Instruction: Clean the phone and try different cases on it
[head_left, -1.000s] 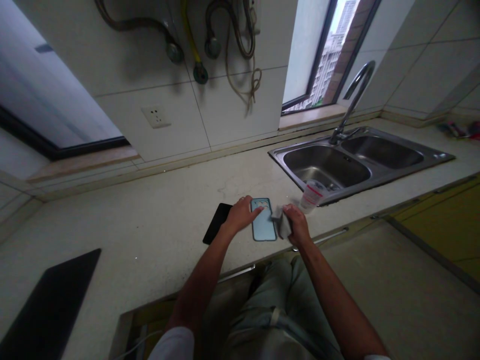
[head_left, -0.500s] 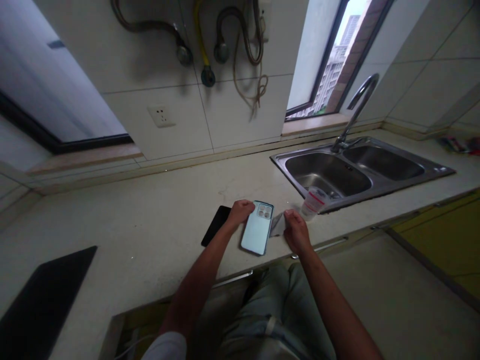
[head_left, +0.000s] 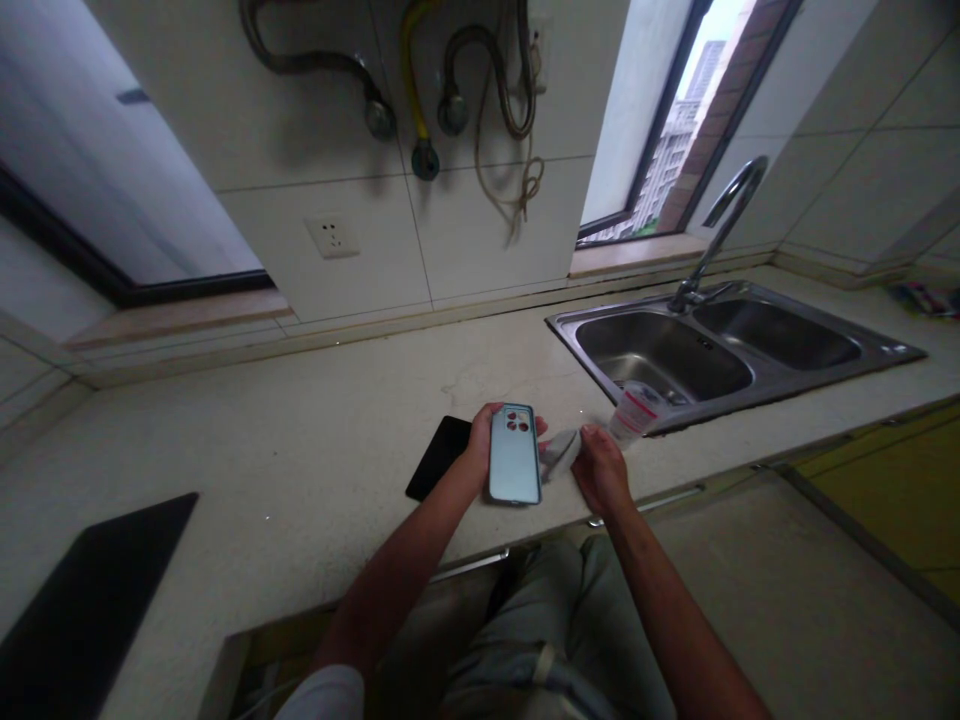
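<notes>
you are holding one pale blue rectangular phone (head_left: 514, 455) with its back and camera cluster facing you, lifted just above the pale stone counter (head_left: 300, 450). your left hand (head_left: 484, 445) is wrapping its fingers around the phone's left edge. your right hand (head_left: 600, 468) is pinching one small grey cloth (head_left: 561, 452) just beside the phone. one flat black slab (head_left: 439, 457) is lying behind your left hand, and one clear plastic cup (head_left: 634, 412) is standing by the steel double sink (head_left: 885, 350).

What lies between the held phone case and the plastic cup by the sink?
In the head view, the right hand with a grey cloth lies between phone case and plastic cup.
</notes>
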